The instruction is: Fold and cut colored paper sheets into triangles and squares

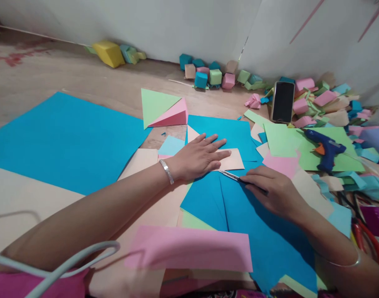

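Observation:
My left hand (200, 159) lies flat with its fingers spread, pressing on a small piece of peach paper (236, 159). In my right hand (274, 190) is a slim craft knife (231, 176) with a dark handle, its metal end pointing left. That end meets the lower edge of the peach paper, close to my left fingertips. Under both lie blue sheets (204, 198), and a cut or crease line runs down one of them. A long pink strip (192, 248) rests nearer to me.
A blue glue gun (325, 149) lies on green paper at the right, below a phone (283, 102). Small paper boxes (201, 79) line the wall, with a heap of paper pieces (327, 99) at the right. A white cable (80, 258) crosses the lower left. Red-handled pliers (368, 238) lie far right.

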`<state>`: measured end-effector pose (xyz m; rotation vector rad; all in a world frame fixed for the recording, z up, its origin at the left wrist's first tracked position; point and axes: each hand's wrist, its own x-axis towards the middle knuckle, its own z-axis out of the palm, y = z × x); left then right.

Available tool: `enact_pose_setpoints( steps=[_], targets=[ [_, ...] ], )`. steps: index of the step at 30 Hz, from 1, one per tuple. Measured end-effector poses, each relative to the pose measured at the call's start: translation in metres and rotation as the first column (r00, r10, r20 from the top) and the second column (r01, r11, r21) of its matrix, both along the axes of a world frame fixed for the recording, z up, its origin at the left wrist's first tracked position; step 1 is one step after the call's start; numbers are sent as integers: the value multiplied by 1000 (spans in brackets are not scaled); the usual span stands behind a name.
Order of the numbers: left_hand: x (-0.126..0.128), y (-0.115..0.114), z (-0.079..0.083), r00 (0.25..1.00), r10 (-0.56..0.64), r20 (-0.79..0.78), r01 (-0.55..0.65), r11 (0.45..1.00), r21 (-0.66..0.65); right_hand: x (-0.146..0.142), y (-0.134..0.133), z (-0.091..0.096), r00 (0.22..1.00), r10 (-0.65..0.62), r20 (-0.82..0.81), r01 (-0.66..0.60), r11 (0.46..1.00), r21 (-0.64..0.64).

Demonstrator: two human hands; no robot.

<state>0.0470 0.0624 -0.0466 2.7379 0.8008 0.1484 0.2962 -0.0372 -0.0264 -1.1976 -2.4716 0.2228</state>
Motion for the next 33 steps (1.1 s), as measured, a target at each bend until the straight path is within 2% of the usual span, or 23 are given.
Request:
enact_pose_setpoints(
  steps=[8, 16, 20, 22, 25, 29, 33],
  targets=[
    [1, -2, 2, 1000, 21, 20, -21, 1000, -2, -19, -6, -8, 997, 16, -72, -17, 1000, -20],
    [1, 1, -3, 998, 6, 62, -6, 1000, -5, -36, -5, -6, 997, 41, -57, -39, 998, 41],
    [-3, 5, 5, 996, -13, 91, 15, 1000, -25, -33, -6, -8, 998, 23, -62, -23, 1000, -3],
    [-6, 6, 10, 996, -3, 91, 2, 1000, 16, -31, -7, -11, 999, 16, -49, -17, 1000, -5],
    [-10, 9, 12, 999, 10, 42, -13, 997, 72, -30, -8, -13, 999, 29, -38, -29, 999, 21],
    [-13, 11, 7, 998, 3, -57, -2, 1000, 31, -32, -8, -13, 996, 58, -67, -52, 995, 80],
    [-12, 11, 4, 997, -1, -82, 4, 999, 32, -33, -8, -10, 994, 88, -67, -80, 990, 114]
  ],
)
